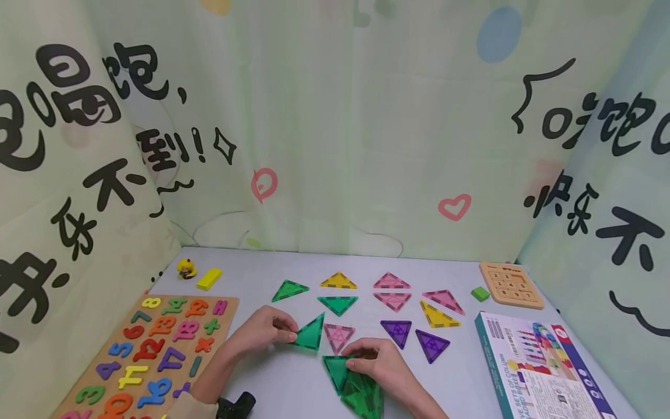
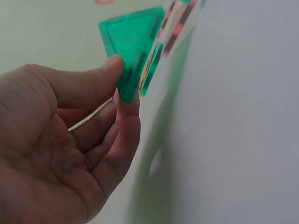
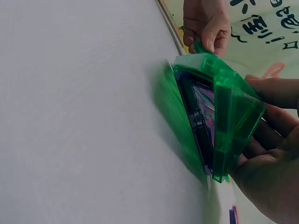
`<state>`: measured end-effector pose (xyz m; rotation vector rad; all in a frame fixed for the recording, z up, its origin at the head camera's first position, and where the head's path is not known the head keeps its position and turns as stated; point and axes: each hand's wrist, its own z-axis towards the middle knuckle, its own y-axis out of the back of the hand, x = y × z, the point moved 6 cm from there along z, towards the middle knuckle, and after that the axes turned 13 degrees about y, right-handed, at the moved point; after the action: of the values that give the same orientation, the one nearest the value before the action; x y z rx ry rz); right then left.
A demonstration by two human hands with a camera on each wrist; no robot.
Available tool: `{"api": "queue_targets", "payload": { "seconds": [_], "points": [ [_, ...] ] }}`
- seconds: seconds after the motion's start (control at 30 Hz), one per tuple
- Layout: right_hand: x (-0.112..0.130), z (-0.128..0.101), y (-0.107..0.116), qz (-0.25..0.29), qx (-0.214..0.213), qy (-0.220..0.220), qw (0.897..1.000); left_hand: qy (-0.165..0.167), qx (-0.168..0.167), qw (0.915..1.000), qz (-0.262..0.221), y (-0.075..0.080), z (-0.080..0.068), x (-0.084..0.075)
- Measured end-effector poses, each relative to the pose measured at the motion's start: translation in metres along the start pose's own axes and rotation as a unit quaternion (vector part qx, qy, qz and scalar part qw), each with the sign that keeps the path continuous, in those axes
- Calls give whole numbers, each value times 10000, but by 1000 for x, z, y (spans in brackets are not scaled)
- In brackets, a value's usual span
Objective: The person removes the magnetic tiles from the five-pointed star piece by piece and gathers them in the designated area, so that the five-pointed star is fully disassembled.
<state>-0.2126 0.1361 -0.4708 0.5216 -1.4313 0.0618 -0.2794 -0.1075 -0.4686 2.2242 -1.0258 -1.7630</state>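
My left hand [image 1: 267, 327] pinches a green translucent triangular magnetic tile [image 1: 310, 333] between thumb and fingertips; the left wrist view shows the thumb on its face. Thumb and fingers of my right hand [image 1: 381, 362] grip a green structure of joined triangular tiles [image 1: 363, 393], low in the head view. In the right wrist view a dark-edged tile [image 3: 194, 116] shows on the structure's open side. A pink triangular tile [image 1: 338, 336] lies between the hands. Beyond them are more triangles: green [image 1: 338, 304], yellow [image 1: 338, 281], pink [image 1: 392, 280] and purple [image 1: 396, 331].
At the left lies a wooden number board [image 1: 175, 349] with coloured numerals. A yellow block [image 1: 209, 279] and a small yellow figure [image 1: 185, 268] stand behind it. On the right are a box [image 1: 544, 364], a green block [image 1: 480, 294] and a wooden tray [image 1: 513, 299]. Printed curtains enclose the table.
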Motion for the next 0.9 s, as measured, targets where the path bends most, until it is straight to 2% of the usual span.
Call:
{"api": "queue_targets", "payload": {
  "seconds": [0.17,0.3,0.43,0.63,0.77,0.9],
  "points": [
    [-2,0,-1,76,-5,20,10000,378,-605,9971,282,17,10,10],
    [-1,-1,-2,92,-37,55,9999,639,-896,9928,476,27,18,12],
    [1,-1,-2,97,-101,128,9998,750,-1132,9876,786,34,25,8],
    [2,-1,-4,117,-133,146,9997,602,-1520,9798,1152,37,31,3],
    [1,-1,-3,74,-159,122,9998,448,-1778,9760,1174,35,31,2],
    [1,-1,-3,44,-177,117,9998,336,-2070,9720,1056,32,25,0]
  ]
}}
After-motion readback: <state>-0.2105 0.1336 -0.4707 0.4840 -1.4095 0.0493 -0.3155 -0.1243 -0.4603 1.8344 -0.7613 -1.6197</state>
